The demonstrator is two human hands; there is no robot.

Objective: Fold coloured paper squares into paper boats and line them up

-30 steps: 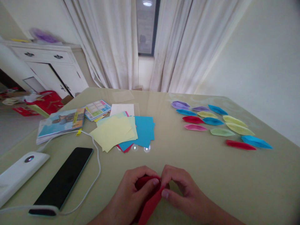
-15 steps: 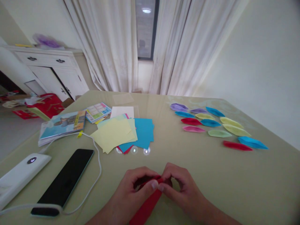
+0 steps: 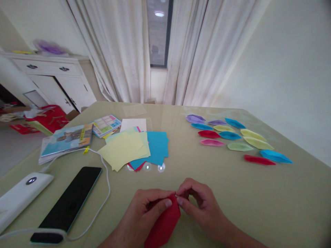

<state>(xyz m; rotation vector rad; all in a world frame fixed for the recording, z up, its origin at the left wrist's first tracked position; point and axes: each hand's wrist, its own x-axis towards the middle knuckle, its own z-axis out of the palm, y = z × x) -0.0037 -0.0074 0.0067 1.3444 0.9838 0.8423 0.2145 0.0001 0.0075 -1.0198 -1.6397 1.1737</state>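
Head view: left hand (image 3: 144, 209) and right hand (image 3: 203, 204) are pinching red paper (image 3: 166, 224), well short of the table's (image 3: 248, 196) far edge.

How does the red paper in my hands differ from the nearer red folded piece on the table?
The red paper is in the left hand, with the right hand at its far corner; the red folded piece lies on the table. The red paper shows a broad face, while the red folded piece looks slim with pointed ends. Both are red.
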